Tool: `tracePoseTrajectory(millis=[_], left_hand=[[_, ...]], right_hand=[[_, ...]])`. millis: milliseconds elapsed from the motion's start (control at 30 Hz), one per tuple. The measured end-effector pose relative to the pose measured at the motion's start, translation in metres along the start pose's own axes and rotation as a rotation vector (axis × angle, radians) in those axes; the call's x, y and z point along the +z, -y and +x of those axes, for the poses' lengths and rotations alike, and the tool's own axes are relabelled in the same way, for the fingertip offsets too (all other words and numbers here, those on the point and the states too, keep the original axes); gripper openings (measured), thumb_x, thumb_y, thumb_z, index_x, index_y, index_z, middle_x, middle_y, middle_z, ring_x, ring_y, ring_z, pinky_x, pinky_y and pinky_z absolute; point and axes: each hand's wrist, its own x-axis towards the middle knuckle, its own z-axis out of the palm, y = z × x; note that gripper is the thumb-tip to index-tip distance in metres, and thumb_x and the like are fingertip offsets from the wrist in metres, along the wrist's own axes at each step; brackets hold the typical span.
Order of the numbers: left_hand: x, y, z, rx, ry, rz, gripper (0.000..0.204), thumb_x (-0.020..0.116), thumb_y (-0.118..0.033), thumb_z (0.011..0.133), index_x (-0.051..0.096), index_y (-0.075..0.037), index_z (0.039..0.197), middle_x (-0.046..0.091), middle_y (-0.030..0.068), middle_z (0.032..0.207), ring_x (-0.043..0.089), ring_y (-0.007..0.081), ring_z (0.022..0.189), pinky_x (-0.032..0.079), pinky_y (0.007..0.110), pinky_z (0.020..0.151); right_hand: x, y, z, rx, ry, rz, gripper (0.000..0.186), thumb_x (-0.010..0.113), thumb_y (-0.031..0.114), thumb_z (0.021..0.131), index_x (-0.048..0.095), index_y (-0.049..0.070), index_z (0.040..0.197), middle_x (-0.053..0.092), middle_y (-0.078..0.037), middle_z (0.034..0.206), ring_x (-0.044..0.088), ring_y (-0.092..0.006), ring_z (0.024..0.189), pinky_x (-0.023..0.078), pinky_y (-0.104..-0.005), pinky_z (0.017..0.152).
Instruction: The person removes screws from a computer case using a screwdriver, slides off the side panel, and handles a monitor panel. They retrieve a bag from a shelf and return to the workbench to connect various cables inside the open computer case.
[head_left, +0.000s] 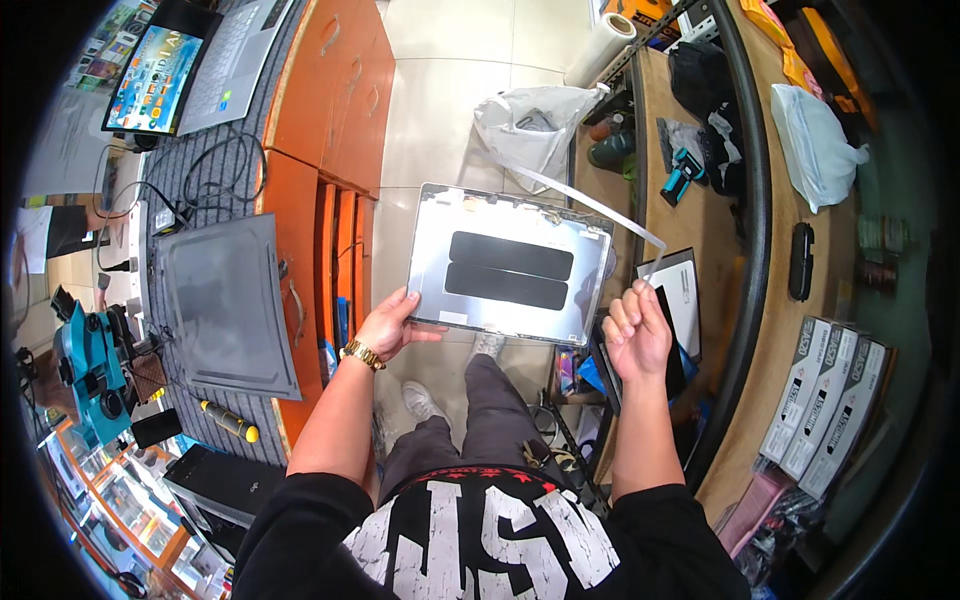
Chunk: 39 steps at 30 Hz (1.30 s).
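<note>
My left hand [390, 328], a gold watch at its wrist, grips the lower left corner of a silver laptop lid cover [488, 222]. The cover is tilted in front of me above the floor, its inner side up, with two black rectangular strips [510, 270] across its middle. Beyond its right edge, my right hand [638, 335] is closed in a pinch on the end of a long, narrow whitish strip [590, 203]. From my fingers the strip rises, bends sharply, then runs left over the cover's far edge. Whether it is attached to the cover, I cannot tell.
At left, a workbench with orange drawers [330, 90] bears a dark flat panel [228, 305], an open laptop [225, 70], a screwdriver [230, 420] and a teal microscope [92, 365]. A white plastic bag [530, 125] stands ahead. Shelving at right holds several boxes [825, 405].
</note>
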Motion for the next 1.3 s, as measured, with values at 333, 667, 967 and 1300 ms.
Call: tracePoseTrajectory(millis=[333,667,967,1300], left_hand=[[0.012,0.003,-0.004,-0.070,0.032,0.176,0.039,0.049,-0.029,0.119,0.054,-0.001,0.146,0.069,0.0191,0.137,0.076,0.0395,0.115,0.067,0.052,0.097],[-0.001,-0.005,0.001,-0.022,0.002,0.045,0.042,0.047,-0.029,0.120,0.048,-0.001,0.151,0.066,0.0213,0.142,0.073,0.0448,0.120,0.065,0.056,0.100],[-0.003,-0.013,-0.018,-0.016,0.017,-0.034,0.041,0.043,-0.027,0.120,0.045,-0.002,0.152,0.063,0.0241,0.145,0.073,0.0494,0.119,0.065,0.057,0.096],[0.003,-0.017,-0.022,-0.043,0.026,-0.039,0.039,0.047,-0.030,0.120,0.051,-0.002,0.147,0.068,0.0234,0.139,0.076,0.0463,0.114,0.067,0.057,0.093]], right_hand=[[0.022,0.006,0.049,-0.135,0.036,0.022,0.018,0.046,0.021,0.120,0.059,0.010,0.124,0.049,-0.001,0.080,0.046,-0.0136,0.067,0.042,-0.0297,0.057],[-0.001,-0.004,0.006,0.055,-0.071,-0.197,0.015,0.050,0.023,0.118,0.058,0.011,0.118,0.051,-0.002,0.077,0.049,-0.0132,0.061,0.043,-0.0290,0.053],[-0.027,-0.036,0.010,-0.026,-0.454,-0.852,0.016,0.047,0.021,0.119,0.055,0.009,0.113,0.058,-0.001,0.071,0.049,-0.0096,0.051,0.039,-0.0262,0.043],[-0.024,-0.037,0.018,-0.329,-0.430,-1.427,0.021,0.070,0.018,0.107,0.070,-0.003,0.103,0.071,-0.006,0.081,0.062,-0.0123,0.069,0.051,-0.0316,0.066]])
